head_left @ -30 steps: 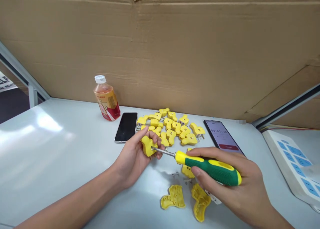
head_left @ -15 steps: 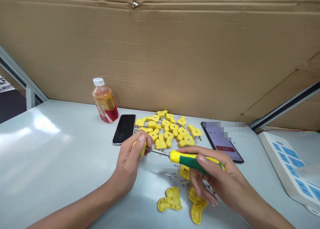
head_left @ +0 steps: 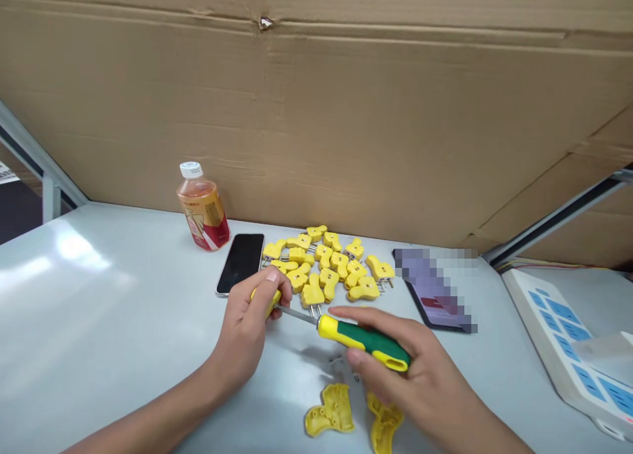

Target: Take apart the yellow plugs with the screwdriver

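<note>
Pinched in the fingers of my left hand (head_left: 253,315) is a yellow power plug (head_left: 267,299), partly covered by the thumb. My right hand (head_left: 400,368) holds a screwdriver (head_left: 363,342) by its green and yellow handle. The shaft runs left to the plug, its tip at the plug's side by my left fingers; the exact contact is hidden. Below the hands lie a yellow plug shell half (head_left: 330,409), hollow side up, and another shell half (head_left: 384,424), partly behind my right hand. Small metal parts (head_left: 339,361) lie near my right fingers.
Several yellow plugs (head_left: 329,259) with metal pins are grouped beyond my hands. A phone (head_left: 241,262) and a drink bottle (head_left: 204,210) stand to their left, a second phone (head_left: 432,292) to their right. At far right is a white power strip (head_left: 539,335); cardboard (head_left: 316,124) walls the back.
The screwdriver handle has swung down and left, with my right fingers now stretched further along it. The plug in my left hand is tilted differently. The whole view has shifted slightly.
</note>
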`<state>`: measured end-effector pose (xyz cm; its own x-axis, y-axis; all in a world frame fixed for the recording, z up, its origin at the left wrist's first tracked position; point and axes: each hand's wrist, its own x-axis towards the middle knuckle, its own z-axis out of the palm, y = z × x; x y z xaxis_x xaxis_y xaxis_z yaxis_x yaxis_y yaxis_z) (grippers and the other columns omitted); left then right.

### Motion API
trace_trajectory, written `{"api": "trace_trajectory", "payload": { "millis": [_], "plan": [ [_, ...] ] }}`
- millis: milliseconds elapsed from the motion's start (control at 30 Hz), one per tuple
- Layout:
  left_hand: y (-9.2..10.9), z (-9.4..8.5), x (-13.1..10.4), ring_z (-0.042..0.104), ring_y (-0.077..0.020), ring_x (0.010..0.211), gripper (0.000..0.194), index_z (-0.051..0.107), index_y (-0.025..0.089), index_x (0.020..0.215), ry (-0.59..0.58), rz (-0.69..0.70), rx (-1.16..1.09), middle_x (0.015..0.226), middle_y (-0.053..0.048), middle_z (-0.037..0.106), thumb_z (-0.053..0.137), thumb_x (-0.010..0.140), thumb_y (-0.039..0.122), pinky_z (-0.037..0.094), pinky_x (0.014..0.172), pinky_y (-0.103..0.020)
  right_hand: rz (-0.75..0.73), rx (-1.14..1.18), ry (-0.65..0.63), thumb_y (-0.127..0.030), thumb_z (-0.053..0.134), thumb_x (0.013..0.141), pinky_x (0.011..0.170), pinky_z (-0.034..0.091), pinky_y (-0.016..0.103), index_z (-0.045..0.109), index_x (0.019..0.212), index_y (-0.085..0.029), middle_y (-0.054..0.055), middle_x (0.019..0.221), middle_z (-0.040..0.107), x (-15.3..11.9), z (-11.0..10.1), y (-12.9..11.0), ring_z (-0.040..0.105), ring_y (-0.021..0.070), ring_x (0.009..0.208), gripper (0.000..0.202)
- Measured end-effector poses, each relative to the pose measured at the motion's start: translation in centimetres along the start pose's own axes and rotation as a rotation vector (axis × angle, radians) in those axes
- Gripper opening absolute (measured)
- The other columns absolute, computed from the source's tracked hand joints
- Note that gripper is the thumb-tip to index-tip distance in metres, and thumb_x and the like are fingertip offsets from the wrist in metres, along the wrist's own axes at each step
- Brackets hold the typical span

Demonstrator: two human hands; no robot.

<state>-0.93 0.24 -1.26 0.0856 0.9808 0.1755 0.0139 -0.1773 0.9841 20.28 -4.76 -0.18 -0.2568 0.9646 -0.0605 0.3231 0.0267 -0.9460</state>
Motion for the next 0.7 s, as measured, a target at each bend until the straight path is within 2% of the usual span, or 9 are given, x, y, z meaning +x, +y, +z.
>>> {"api": "trace_trajectory", "payload": {
  "millis": [67,133,233,333,400,500,600,667,700],
  "plan": [
    [0.1,-0.1,-0.4,0.042,-0.0192,0.066,0.042,0.058,0.022,0.066,-0.009,0.057,0.019,0.068,-0.001,0.049,0.045,0.099,0.044,0.033,0.058,-0.032,0.36,0.33,-0.101,-0.065,0.061,0.091,0.038,0.028,0.018,0.068,0.123,-0.028,-0.006,0.063,0.054,0.4,0.3,-0.3,0.028,0.0052,0.039,0.049],
    [0.3,-0.1,-0.8,0.044,-0.0199,0.067,0.04,0.058,0.023,0.066,-0.013,0.114,0.025,0.068,-0.002,0.051,0.045,0.1,0.04,0.033,0.06,-0.032,0.455,0.458,-0.199,-0.075,0.056,0.089,0.037,0.016,0.016,0.068,0.103,-0.023,-0.009,0.058,0.044,0.6,0.6,-0.3,0.017,0.0031,0.039,0.055],
    [0.7,0.0,-1.1,0.044,-0.0201,0.068,0.039,0.059,0.023,0.065,0.002,0.132,0.03,0.067,-0.002,0.051,0.047,0.099,0.038,0.034,0.061,-0.033,0.034,0.138,-0.044,-0.054,0.059,0.097,0.04,0.034,0.02,0.071,0.082,-0.019,-0.004,0.057,0.05,0.6,1.0,-0.1,0.038,0.0077,0.043,0.04],
    [1.1,0.2,-0.8,0.043,-0.0197,0.066,0.04,0.058,0.023,0.063,0.023,0.055,0.045,0.066,-0.002,0.05,0.048,0.097,0.041,0.033,0.059,-0.032,-0.475,-0.262,0.254,-0.02,0.066,0.092,0.06,0.056,0.029,0.081,0.102,-0.02,0.005,0.072,0.072,0.1,1.2,0.2,0.066,0.0172,0.063,0.018],
    [1.1,0.4,-0.6,0.043,-0.0197,0.065,0.041,0.057,0.023,0.062,0.031,-0.024,0.045,0.067,-0.002,0.051,0.047,0.097,0.043,0.033,0.057,-0.031,-0.598,-0.317,0.337,-0.012,0.07,0.087,0.064,0.059,0.03,0.081,0.108,-0.022,0.006,0.082,0.077,-0.1,1.3,0.5,0.071,0.0186,0.069,0.026],
    [1.0,0.5,-0.6,0.045,-0.0201,0.067,0.041,0.059,0.023,0.063,0.035,-0.052,0.039,0.07,-0.002,0.053,0.047,0.096,0.044,0.034,0.056,-0.03,-0.379,-0.166,0.371,-0.027,0.078,0.084,0.059,0.059,0.027,0.08,0.107,-0.025,0.004,0.082,0.076,0.2,1.2,1.1,0.071,0.0184,0.07,0.023],
    [0.9,0.5,-0.8,0.045,-0.0198,0.066,0.04,0.059,0.024,0.064,0.048,0.06,0.066,0.068,-0.002,0.054,0.049,0.097,0.043,0.036,0.058,-0.03,-0.008,0.046,0.146,-0.053,0.057,0.098,0.041,0.046,0.022,0.076,0.104,-0.022,-0.003,0.056,0.059,0.6,1.0,1.3,0.055,0.0132,0.046,0.036],
    [1.0,0.5,-0.9,0.044,-0.0195,0.065,0.04,0.059,0.023,0.063,0.05,0.107,0.086,0.066,-0.002,0.053,0.049,0.097,0.042,0.036,0.06,-0.031,0.009,0.026,0.065,-0.051,0.045,0.105,0.041,0.042,0.021,0.074,0.087,-0.019,-0.005,0.051,0.051,0.8,0.9,1.1,0.048,0.0108,0.042,0.046],
    [1.0,0.5,-0.9,0.044,-0.0196,0.065,0.04,0.058,0.023,0.063,0.05,0.099,0.087,0.066,-0.002,0.053,0.05,0.097,0.042,0.036,0.06,-0.031,-0.076,-0.034,0.106,-0.046,0.049,0.104,0.046,0.045,0.022,0.073,0.08,-0.019,-0.003,0.054,0.055,0.8,0.8,1.0,0.051,0.0112,0.046,0.043]
  ]
}}
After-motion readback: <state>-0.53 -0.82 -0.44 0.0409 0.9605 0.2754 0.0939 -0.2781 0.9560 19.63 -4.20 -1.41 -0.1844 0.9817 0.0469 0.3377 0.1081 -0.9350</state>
